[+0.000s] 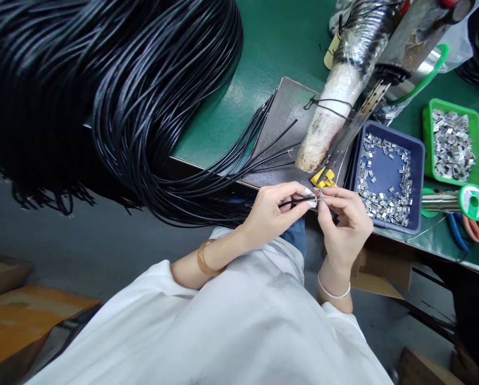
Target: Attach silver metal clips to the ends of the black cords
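Observation:
My left hand (273,211) is closed around a black cable (290,202) near its stripped end, with white wrapping on the fingertip. At that end, my right hand (346,216) pinches a small silvery metal connector (318,194). The fingers of both hands almost meet, partly hiding the joint between wire and connector. Just beyond the fingertips, a soldering iron (349,125) points down toward a yellow piece (324,177) at the bench edge. To the right of my right hand sits a blue tray (419,176) of loose metal connectors.
A large bundle of black cables (162,107) hangs over the green bench (275,43), some ends lying on a dark plate (291,101). A wrapped white tube (327,117) slants above it. Rightward are a green bin (427,144), a solder spool (472,202) and pliers (458,232).

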Action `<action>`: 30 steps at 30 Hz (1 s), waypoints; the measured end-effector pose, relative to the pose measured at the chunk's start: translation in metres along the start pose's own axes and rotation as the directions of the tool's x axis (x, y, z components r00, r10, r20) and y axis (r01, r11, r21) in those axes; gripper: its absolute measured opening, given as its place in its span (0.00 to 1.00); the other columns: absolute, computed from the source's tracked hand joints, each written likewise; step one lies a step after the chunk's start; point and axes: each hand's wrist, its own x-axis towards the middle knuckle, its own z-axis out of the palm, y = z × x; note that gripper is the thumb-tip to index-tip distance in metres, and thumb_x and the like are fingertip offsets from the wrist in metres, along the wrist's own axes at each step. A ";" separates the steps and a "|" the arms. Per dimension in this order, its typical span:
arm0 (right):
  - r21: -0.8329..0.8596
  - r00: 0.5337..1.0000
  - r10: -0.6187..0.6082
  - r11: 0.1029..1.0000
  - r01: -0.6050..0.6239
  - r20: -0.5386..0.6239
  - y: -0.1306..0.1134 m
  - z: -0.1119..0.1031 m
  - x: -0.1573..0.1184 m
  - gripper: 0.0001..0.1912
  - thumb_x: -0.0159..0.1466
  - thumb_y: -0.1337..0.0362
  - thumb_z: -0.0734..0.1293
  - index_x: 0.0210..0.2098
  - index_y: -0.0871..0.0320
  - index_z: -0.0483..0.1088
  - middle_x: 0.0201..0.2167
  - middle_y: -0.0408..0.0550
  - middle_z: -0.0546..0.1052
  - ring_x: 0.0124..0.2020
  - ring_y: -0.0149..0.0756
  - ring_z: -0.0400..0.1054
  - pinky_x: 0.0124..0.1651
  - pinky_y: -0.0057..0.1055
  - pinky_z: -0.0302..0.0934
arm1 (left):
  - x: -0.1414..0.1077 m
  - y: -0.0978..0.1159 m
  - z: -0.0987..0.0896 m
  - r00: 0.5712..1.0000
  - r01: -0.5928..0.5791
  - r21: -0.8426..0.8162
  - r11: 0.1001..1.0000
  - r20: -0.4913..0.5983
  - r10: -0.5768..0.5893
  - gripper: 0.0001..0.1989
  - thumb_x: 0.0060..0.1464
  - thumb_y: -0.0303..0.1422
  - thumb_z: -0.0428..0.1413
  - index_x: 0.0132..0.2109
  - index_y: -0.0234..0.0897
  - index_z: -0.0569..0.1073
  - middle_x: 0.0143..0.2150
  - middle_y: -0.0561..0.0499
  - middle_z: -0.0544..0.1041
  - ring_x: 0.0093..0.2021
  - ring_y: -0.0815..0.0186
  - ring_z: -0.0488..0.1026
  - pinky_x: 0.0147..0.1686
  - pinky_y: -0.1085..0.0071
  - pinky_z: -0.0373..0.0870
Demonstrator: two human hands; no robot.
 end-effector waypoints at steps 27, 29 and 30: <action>0.082 0.999 -0.039 0.996 0.038 0.011 0.001 -0.005 0.001 0.09 0.60 0.71 0.73 0.39 0.51 0.78 0.40 0.45 0.80 0.42 0.35 0.77 0.48 0.39 0.75 | 0.009 0.007 -0.014 0.890 0.366 -0.257 0.894 0.379 -0.255 0.18 0.58 0.38 0.60 0.24 0.32 0.69 0.18 0.56 0.64 0.21 0.76 0.57 0.22 0.75 0.52; 0.131 0.998 0.008 0.991 -0.015 0.057 0.003 -0.005 0.001 0.07 0.61 0.69 0.72 0.38 0.52 0.78 0.41 0.46 0.80 0.42 0.35 0.77 0.47 0.39 0.75 | 0.010 0.009 -0.015 0.893 0.350 -0.254 0.902 0.382 -0.239 0.15 0.56 0.37 0.61 0.26 0.31 0.71 0.19 0.56 0.64 0.21 0.76 0.57 0.22 0.76 0.52; 0.198 0.992 0.053 0.977 -0.076 0.118 0.005 -0.006 0.001 0.05 0.62 0.68 0.72 0.38 0.52 0.78 0.41 0.46 0.79 0.41 0.35 0.77 0.46 0.38 0.76 | 0.011 0.010 -0.015 0.896 0.328 -0.242 0.913 0.386 -0.220 0.14 0.55 0.36 0.61 0.27 0.31 0.73 0.20 0.55 0.66 0.22 0.76 0.57 0.22 0.76 0.53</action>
